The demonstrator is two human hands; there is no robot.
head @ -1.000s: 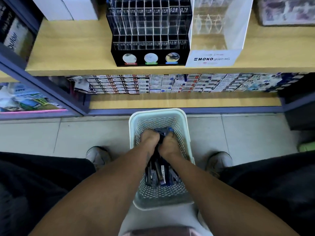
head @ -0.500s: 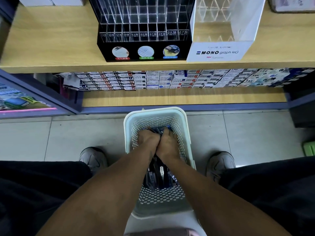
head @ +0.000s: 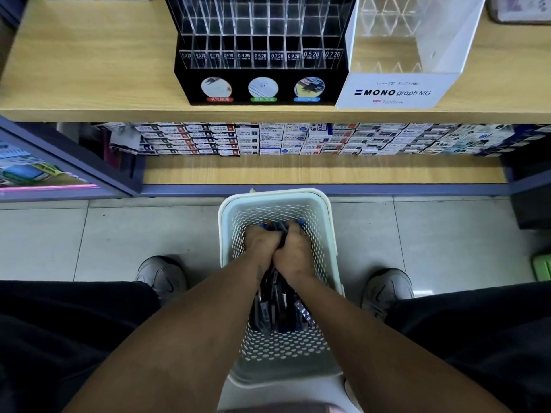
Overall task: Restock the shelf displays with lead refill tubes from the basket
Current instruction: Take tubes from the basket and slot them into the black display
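Observation:
A pale perforated basket (head: 275,201) stands on the floor between my feet, holding several dark lead refill tubes (head: 277,308). Both my hands are deep inside it, side by side. My left hand (head: 261,244) and my right hand (head: 293,251) curl their fingers round a bunch of tubes whose dark and blue ends stick out beyond the knuckles. On the upper wooden shelf stands a black display rack (head: 262,52) with clear slots labelled by lead size; its slots look bare. Beside it sits a white Mono graph display (head: 396,90) with clear dividers.
The lower shelf (head: 322,171) carries rows of small boxes (head: 268,140) at its back. My grey shoes (head: 162,277) flank the basket on the tiled floor. A purple shelf frame (head: 74,162) juts out at left, and a green object (head: 542,265) lies at the right edge.
My hands have closed tighter together on the tubes at the far end of the basket. The view has tilted and moved closer to the shelf.

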